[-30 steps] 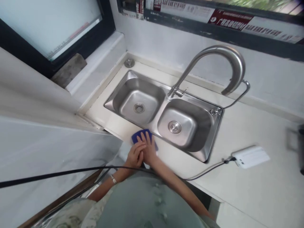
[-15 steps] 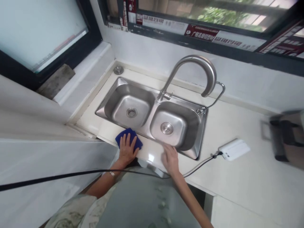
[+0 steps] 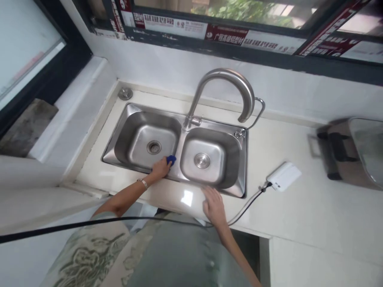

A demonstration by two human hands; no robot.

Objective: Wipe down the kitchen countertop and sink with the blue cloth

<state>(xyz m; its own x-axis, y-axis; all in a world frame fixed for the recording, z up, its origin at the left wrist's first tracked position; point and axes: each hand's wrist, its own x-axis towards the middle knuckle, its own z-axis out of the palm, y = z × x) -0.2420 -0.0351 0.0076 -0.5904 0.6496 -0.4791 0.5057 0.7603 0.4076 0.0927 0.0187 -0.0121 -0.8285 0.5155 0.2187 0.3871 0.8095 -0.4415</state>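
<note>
A double-bowl steel sink [image 3: 178, 159] is set into the pale counter [image 3: 278, 215]. My left hand [image 3: 160, 168] is closed around a blue cloth [image 3: 171, 160] at the sink's front rim, by the left bowl near the divider. Most of the cloth is hidden in my fingers. My right hand [image 3: 214, 205] rests on the counter's front strip, its fingertips at the front rim of the right bowl. Its fingers are stretched out with nothing under them that I can see. The curved faucet [image 3: 223, 73] stands behind the divider.
A white power bank [image 3: 284, 176] lies right of the sink, with a black cable [image 3: 119, 218] running across in front of me. Farther right stands a brown container [image 3: 350, 151]. A round metal drain part [image 3: 125, 93] sits at the back left corner. A window frame [image 3: 227, 48] runs behind.
My left hand has gone from lying flat on the cloth on the counter to gripping it at the sink rim. The right hand stays near the front edge. The view has shifted right.
</note>
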